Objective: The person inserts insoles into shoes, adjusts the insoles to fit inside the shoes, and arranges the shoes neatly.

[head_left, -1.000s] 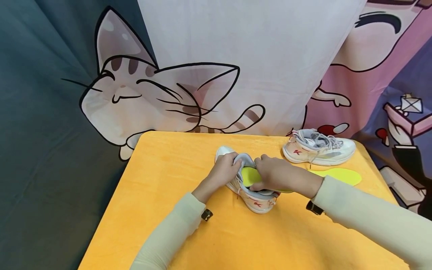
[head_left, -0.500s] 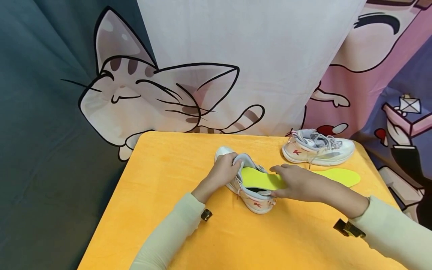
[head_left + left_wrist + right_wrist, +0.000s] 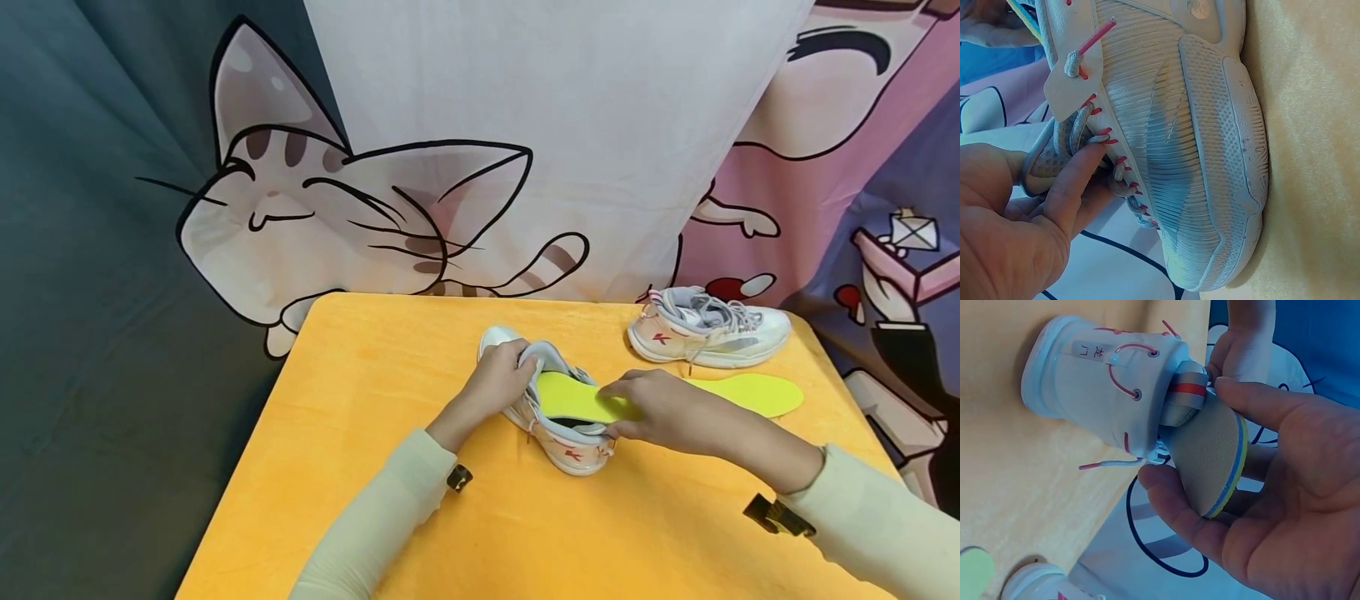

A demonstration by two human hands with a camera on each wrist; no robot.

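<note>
A white sneaker (image 3: 570,457) stands on the table with its heel towards me. My left hand (image 3: 498,375) grips it at the collar; in the left wrist view the fingers pinch the tongue (image 3: 1047,159) and laces. A bright yellow insole (image 3: 572,396) has its front part in the shoe's opening, and its heel end sticks out over the back. My right hand (image 3: 667,410) holds that heel end. In the right wrist view, thumb and fingers span the insole's edges, its grey underside (image 3: 1200,447) showing. The insole's front tip is hidden inside the sneaker.
A second white sneaker (image 3: 712,329) stands at the table's back right, its toe pointing right. Another yellow insole (image 3: 757,393) lies in front of it, partly hidden by my right forearm. The table has a yellow cloth (image 3: 375,375), and printed curtains (image 3: 585,92) hang behind.
My right hand has moved right, from over the sneaker's opening to the insole's heel end, leaving more of the insole in sight. The left hand and the sneaker stay where they were.
</note>
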